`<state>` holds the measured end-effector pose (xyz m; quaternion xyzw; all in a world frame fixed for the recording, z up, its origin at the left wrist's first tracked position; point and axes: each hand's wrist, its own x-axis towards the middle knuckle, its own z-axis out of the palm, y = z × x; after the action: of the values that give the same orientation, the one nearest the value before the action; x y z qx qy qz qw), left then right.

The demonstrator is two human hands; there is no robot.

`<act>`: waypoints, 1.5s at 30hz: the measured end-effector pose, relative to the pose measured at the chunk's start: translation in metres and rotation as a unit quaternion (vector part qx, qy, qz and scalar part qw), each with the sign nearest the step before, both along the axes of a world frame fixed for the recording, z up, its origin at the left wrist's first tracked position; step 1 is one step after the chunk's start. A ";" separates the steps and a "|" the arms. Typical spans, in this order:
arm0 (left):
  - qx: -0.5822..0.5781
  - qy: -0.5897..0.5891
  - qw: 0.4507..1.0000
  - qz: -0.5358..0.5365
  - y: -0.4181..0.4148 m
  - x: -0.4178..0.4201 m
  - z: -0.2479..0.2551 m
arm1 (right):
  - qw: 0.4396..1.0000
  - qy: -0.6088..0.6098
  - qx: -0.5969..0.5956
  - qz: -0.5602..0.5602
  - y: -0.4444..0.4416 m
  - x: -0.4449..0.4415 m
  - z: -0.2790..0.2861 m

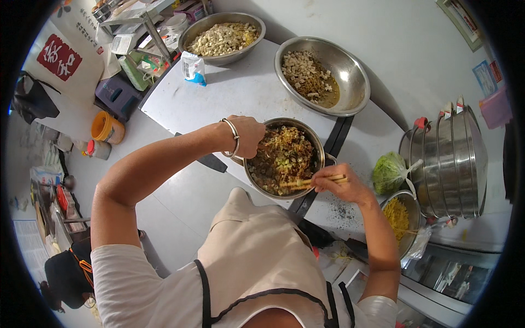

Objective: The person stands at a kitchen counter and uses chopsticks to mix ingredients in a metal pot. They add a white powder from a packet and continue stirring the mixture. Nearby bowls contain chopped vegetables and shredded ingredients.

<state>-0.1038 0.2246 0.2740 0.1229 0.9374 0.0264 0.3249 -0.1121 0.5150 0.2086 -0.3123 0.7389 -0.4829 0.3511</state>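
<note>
In front of me, at the table's near edge, stands a stainless steel pot (321,143) filled with a chopped mixture (287,156) that has green and yellow bits. My right hand (338,182) grips a pair of wooden chopsticks (301,183), their tips in the mixture near the pot's near right side. My left hand (246,133), with metal bangles at the wrist, is at the pot's upper left rim with curled fingers; whether it holds anything is hidden. Behind the pot rests a wide steel bowl (352,78) with pale cubes and a brownish chopped filling.
Farther back are another steel bowl (223,61) of pale cubes and a small white-and-blue packet (192,69). To the right stand stacked steel steamers (447,164), a bag of greens (387,172) and a bowl of yellow shreds (396,217). A wall runs behind the table (242,90).
</note>
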 end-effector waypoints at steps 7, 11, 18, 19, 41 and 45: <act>0.035 0.012 0.999 0.008 -0.003 0.001 -0.008 | 0.996 0.048 -0.058 -0.053 -0.039 0.024 -0.069; 0.043 0.030 0.998 0.030 -0.009 0.005 -0.003 | 0.977 -0.004 -0.115 -0.181 -0.015 0.012 -0.061; 0.047 0.050 0.998 0.010 -0.006 0.003 -0.003 | 0.941 -0.159 -0.203 -0.218 -0.056 0.027 -0.088; 0.046 0.048 0.998 0.012 -0.007 0.003 -0.003 | 0.960 -0.145 -0.153 -0.183 -0.050 0.024 -0.086; -0.085 0.081 0.991 -0.070 0.009 0.034 -0.021 | 0.964 0.221 -0.025 -0.144 0.020 0.027 0.035; -0.063 0.073 0.995 -0.034 0.027 0.028 -0.070 | 0.910 0.367 0.053 -0.187 -0.001 0.025 -0.020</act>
<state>-0.0755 0.2516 0.2036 0.1362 0.9535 -0.0525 0.2638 -0.0874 0.5142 0.1889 -0.3047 0.8849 -0.3513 -0.0254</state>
